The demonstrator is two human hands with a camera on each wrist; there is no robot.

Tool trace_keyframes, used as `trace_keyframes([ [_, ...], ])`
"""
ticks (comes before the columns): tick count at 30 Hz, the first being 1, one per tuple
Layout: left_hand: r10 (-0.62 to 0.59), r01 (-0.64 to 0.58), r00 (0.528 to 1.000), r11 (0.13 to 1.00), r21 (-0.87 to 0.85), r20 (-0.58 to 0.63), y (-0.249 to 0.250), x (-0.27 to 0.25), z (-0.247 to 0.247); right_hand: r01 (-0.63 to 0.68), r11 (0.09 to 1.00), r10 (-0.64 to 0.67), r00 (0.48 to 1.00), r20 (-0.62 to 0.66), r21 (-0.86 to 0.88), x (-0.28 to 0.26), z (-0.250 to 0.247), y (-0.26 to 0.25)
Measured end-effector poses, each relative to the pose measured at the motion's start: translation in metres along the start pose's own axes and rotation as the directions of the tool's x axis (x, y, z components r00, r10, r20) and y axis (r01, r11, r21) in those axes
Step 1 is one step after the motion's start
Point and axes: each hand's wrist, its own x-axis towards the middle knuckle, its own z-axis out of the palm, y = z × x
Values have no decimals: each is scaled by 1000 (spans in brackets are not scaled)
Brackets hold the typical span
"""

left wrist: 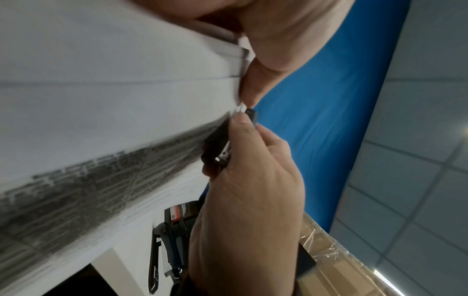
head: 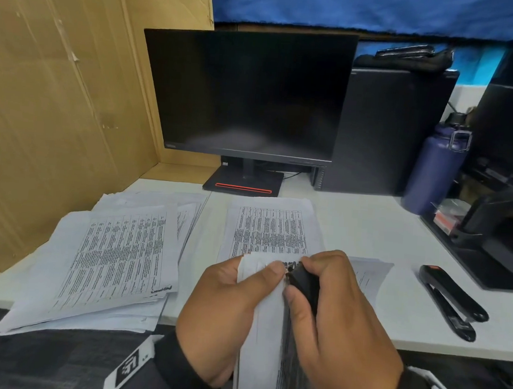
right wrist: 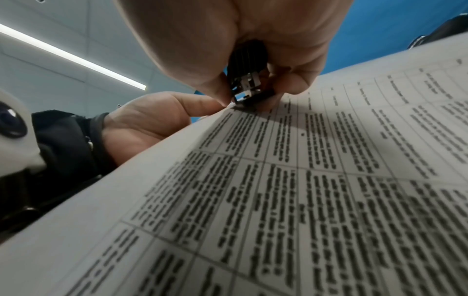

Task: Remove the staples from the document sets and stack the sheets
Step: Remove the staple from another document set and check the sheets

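Head view shows a stapled document set (head: 263,316), thin white sheets printed with dense tables of dark text, held up off the desk between both hands near the person's lap. Left hand (head: 226,310) grips the set's top corner, the thumb curled over the paper's front and the fingers behind it. Right hand (head: 340,321) pinches a small black staple remover (head: 303,284) between thumb and fingers, its metal jaws pressed against that same corner. From the right wrist view, the remover (right wrist: 249,80) shows a ribbed black plastic grip and shiny steel claws touching the paper's edge, just beside the left thumb tip. On the smooth white desk (head: 368,226) a neat pile of printed sheets (head: 272,226) lies flat just beyond the hands, and a looser, fanned heap of papers (head: 108,260) spreads to the left, some overhanging the desk's front edge. A long black stapler (head: 451,302) rests to the right, well apart from the hands. Behind stands a dark flat monitor (head: 247,93) on a square base with a red stripe, a black boxy computer case (head: 387,130), and a tall matte blue bottle (head: 436,167). Brown cardboard panels (head: 59,89) wall off the left side.
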Motion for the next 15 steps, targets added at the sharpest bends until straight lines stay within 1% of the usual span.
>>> trace_keyframes([
  [3,8,-8,1000,1000,6,-15,-3,1,0,-9,1000,9,1000,13,-12,0,-2,0],
  [8,119,-116,993,985,126,-18,-7,1,-1,0,1000,1,1000,-4,23,-3,2,0],
  [12,176,-170,984,962,213,-9,-12,-1,-1,37,999,-36,998,53,-17,-3,0,3],
  [13,190,-183,982,955,232,-6,-12,-1,-1,25,1000,-25,997,76,6,-2,-2,6],
  [14,207,-199,978,947,253,-4,-12,-1,-1,-29,997,21,994,110,67,-1,-4,7],
  [15,222,-213,975,939,269,-4,-12,-2,-1,-112,979,86,984,153,168,0,-5,7],
])
